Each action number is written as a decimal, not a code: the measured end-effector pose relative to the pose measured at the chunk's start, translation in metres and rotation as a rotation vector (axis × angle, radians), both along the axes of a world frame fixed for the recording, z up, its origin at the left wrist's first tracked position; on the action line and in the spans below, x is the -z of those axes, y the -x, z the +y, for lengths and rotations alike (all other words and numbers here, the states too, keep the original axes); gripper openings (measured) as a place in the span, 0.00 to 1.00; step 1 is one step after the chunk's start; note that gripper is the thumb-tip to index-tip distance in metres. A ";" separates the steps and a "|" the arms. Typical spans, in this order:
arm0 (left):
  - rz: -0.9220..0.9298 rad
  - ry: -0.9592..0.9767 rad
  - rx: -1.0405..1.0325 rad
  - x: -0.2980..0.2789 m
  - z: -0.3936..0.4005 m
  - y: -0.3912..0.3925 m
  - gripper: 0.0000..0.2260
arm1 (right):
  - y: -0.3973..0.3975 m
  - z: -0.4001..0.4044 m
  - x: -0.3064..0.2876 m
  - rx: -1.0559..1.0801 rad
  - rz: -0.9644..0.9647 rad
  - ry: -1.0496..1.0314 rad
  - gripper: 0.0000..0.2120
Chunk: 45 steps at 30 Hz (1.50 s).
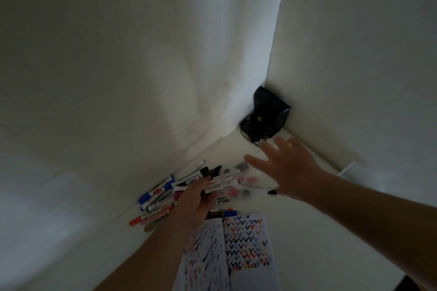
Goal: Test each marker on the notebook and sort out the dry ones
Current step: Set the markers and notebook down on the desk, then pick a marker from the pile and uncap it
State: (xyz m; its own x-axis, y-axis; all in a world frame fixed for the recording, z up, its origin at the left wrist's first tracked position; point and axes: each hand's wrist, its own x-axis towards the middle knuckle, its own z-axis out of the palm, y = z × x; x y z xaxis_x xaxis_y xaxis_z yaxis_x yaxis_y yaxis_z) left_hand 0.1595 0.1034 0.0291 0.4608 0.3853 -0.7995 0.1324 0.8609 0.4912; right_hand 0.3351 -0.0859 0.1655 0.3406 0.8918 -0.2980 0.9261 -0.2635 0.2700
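Note:
An open notebook (248, 243), covered with rows of coloured check marks, lies on the white table (307, 231) near me. Beyond it sits a loose pile of markers (158, 198) with blue, red, orange and black caps. My left hand (196, 205) is over the pile, its fingers curled round a few white-barrelled markers (220, 184) that are blurred by motion. My right hand (288, 170) hovers further right with fingers spread and holds nothing. A black marker tip (273, 192) shows just below its wrist.
The table stands in a corner between two white walls. A black device (267, 116) with wires sits in that corner, just past my right fingertips. A white cable (347, 168) lies along the right wall. A dark patch shows at the bottom right edge.

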 end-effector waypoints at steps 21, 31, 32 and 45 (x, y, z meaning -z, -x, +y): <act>0.297 -0.234 0.155 -0.001 -0.009 0.029 0.05 | -0.038 -0.019 0.160 1.278 0.843 -1.034 0.41; 0.341 -0.269 0.344 0.015 -0.028 0.013 0.11 | -0.009 -0.044 0.183 1.432 0.881 -1.019 0.50; 0.346 -0.294 0.399 0.018 -0.031 0.008 0.13 | 0.007 -0.051 0.182 1.428 0.874 -1.011 0.47; 0.350 -1.232 1.031 0.024 -0.058 0.018 0.16 | 0.096 -0.081 0.198 0.765 0.818 -0.369 0.36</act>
State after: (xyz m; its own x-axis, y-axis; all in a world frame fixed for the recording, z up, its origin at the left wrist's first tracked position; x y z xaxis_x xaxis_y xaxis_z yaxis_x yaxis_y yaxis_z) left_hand 0.1416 0.0453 0.0052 0.7841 0.4931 -0.3768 0.6127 -0.5187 0.5963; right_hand 0.2396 -0.1666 -0.0326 0.6513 0.6164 -0.4426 0.3555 -0.7631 -0.5397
